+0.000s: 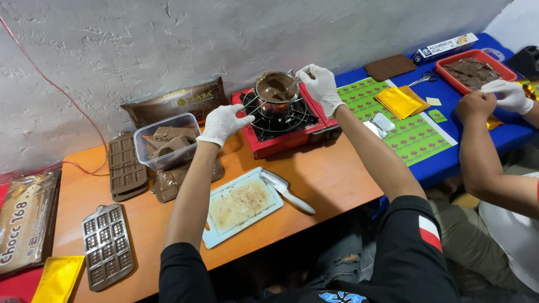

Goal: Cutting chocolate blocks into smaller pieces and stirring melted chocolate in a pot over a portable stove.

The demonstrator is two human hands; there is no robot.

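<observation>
Partly, the right hand (321, 84) hides its stirrer (292, 85).

Small pot (276, 90) sits on the portable stove (281, 120), which stands at the back of the counter (331, 174) by the wall. Left hand (223, 123) is at the pot's handle on the stove's left; right hand (321, 85) is just right of the pot, above the stove. Left of the stove stands a plastic tub (167, 147) with chocolate pieces in it, and further left lie stacked moulds (126, 166). Before the stove lies a cutting board (242, 205), a knife (286, 189) resting across its right end. Another mould (108, 246) lies at the near left. Right of the stove, a sheet of labels (404, 120).
</observation>
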